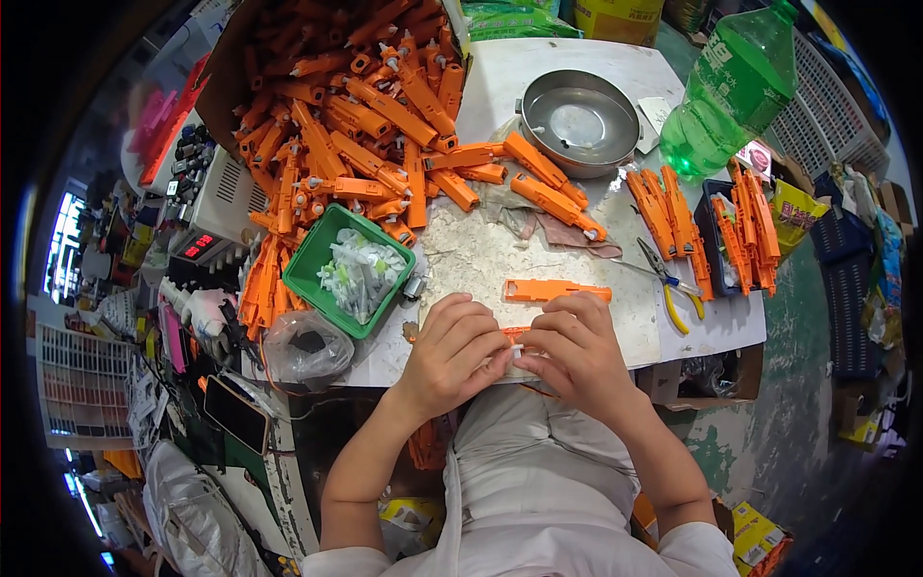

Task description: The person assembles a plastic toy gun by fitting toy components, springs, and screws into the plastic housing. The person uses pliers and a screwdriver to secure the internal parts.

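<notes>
Close to the table's front edge, my left hand [456, 348] and my right hand [578, 350] come together with fingers closed. Between them they grip an orange plastic piece [516, 334], mostly hidden by the fingers. A small white plastic piece [516, 352] shows at the fingertips of both hands. Just beyond my right hand, an orange plastic housing [556, 289] lies flat on the table. Left of my left hand stands a green tray [317, 288] filled with small white plastic parts [363, 274].
A cardboard box [213, 82] spills orange housings [385, 106] at the back left. Beyond my hands sits a metal bowl [581, 120]. To the right are pliers [673, 288], a green bottle [731, 91] and a dark bin [712, 221] of orange parts. A clear plastic bag [306, 348] lies left.
</notes>
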`<state>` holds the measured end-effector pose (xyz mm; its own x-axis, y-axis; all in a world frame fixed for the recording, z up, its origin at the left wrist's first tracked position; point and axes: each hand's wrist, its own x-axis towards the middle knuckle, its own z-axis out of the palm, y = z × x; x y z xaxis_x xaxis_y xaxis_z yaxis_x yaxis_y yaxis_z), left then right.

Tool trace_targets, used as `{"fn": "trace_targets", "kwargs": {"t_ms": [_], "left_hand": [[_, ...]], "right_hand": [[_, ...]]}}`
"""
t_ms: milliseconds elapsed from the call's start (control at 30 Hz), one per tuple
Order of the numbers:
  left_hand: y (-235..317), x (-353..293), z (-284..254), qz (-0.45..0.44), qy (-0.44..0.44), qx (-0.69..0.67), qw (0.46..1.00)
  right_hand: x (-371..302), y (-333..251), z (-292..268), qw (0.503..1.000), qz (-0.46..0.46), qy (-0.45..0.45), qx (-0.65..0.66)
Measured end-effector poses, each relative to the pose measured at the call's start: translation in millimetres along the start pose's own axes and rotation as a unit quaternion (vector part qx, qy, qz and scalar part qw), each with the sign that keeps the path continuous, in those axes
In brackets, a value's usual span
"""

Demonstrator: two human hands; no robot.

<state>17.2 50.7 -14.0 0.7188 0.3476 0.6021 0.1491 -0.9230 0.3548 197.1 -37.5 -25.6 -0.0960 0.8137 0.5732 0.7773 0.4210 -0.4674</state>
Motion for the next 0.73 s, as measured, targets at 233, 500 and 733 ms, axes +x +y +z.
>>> {"fn": "trace_targets", "kwargs": {"t_ms": [233, 500, 733], "left_hand": [[24.1, 12.0, -2.3, 0.098, -0.005, -0.029, 0.995], [54.5, 74.9, 44.7, 0.221, -0.036, -0.033, 0.974], [29.7, 211.6, 143.4, 0.116, 0.051, -0.039, 0.991]], "right_hand": [[-9.5, -5.4, -32.9, 0.935, 0.183, -0.058, 0.297], [-65.3, 7.9, -87.3, 0.790, 0.388, 0.270, 0.390], [-126.5, 6.6, -111.4, 0.797, 0.387, 0.374, 0.275]]}}
